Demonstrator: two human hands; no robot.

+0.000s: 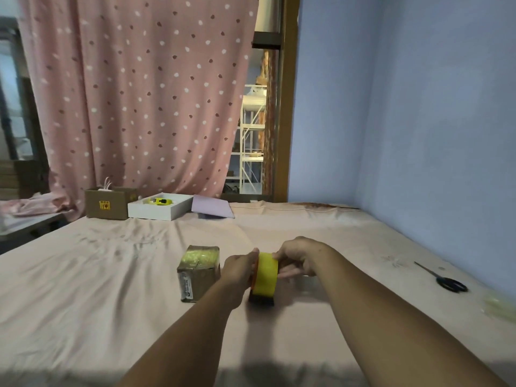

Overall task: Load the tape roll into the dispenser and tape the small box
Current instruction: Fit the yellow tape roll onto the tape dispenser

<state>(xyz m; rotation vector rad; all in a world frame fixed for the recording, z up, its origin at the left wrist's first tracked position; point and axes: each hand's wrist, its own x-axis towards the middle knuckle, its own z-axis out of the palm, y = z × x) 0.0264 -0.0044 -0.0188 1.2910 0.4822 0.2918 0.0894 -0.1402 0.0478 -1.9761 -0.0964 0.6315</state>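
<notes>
A yellow tape roll (267, 274) stands on edge in the middle of the cloth-covered table, seated on a dispenser whose orange side and dark base (261, 300) show beneath it. My left hand (239, 268) presses against the roll's left side. Its right side is gripped by my right hand (296, 258), fingers curled over the top edge. The small brown cardboard box (198, 273), its top covered in yellowish tape, sits just left of my left hand.
Black scissors (444, 278) lie at the right near the blue wall. At the far edge stand a brown carton (107, 205), a white tray (157, 210) holding a yellow item, and a lilac sheet (213, 209). A crumpled tape scrap (499, 305) lies far right.
</notes>
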